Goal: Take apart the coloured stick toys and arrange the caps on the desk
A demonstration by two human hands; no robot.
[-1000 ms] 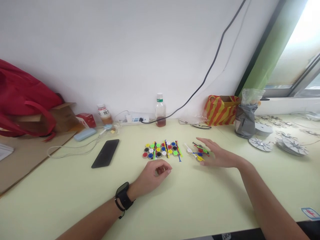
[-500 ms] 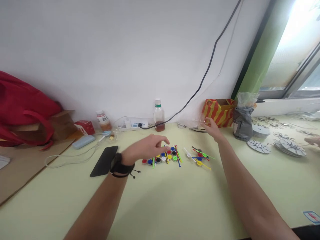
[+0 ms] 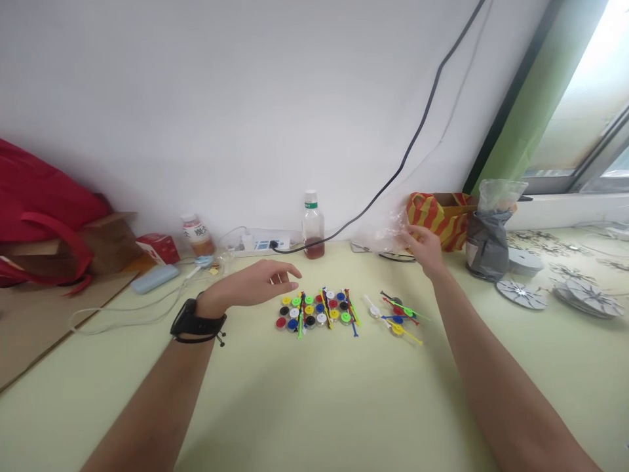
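Note:
My left hand (image 3: 255, 283) hovers over the table with its thumb and fingers apart and nothing in them. Just right of its fingertips lie several small round spinners in mixed colours, among them a yellow spinner disc (image 3: 334, 314), in rows with thin coloured plastic sticks (image 3: 325, 308) between them. A looser group of discs with pointer sticks, including a yellow pointer (image 3: 407, 334), rests further right. At the back, my right hand (image 3: 425, 250) pinches a crumpled clear plastic bag (image 3: 393, 231) beside a red-and-yellow striped bag (image 3: 442, 219).
A bottle of brown liquid (image 3: 313, 229) and a power strip (image 3: 265, 242) stand along the wall, with a black cable (image 3: 417, 124) hanging down. Grey slotted discs (image 3: 521, 294) and a grey bag (image 3: 487, 242) are at right. Left are a red bag (image 3: 49, 190) and cardboard (image 3: 59, 308).
My left hand has moved left, uncovering more of the disc rows. The black phone near that wrist no longer shows. At my right fingertips, the clear plastic bag looks raised and more bunched.

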